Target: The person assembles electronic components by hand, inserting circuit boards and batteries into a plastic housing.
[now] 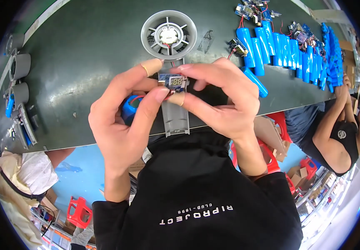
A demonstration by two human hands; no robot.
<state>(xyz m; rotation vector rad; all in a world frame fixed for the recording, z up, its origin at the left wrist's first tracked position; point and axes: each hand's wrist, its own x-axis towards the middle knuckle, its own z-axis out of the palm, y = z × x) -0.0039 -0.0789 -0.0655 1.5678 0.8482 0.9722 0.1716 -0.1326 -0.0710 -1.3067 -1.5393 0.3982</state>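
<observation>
Over the table's near edge, both hands hold a small blue circuit board with a digit display. My left hand is closed, its thumb and forefinger at the board's left side. A blue cylindrical battery sits in that palm, and a red wire runs from it toward the board. My right hand pinches the board's right side with forefinger and thumb. Tan covers wrap some fingertips. Beneath lies a grey fan housing with a round head and an open, trough-like handle, partly hidden by the hands.
Blue batteries with wired boards line the far right of the dark table. A clear plastic piece lies beside the fan head. Grey housings stand at left. A co-worker's hands are at the right edge; another person is at left.
</observation>
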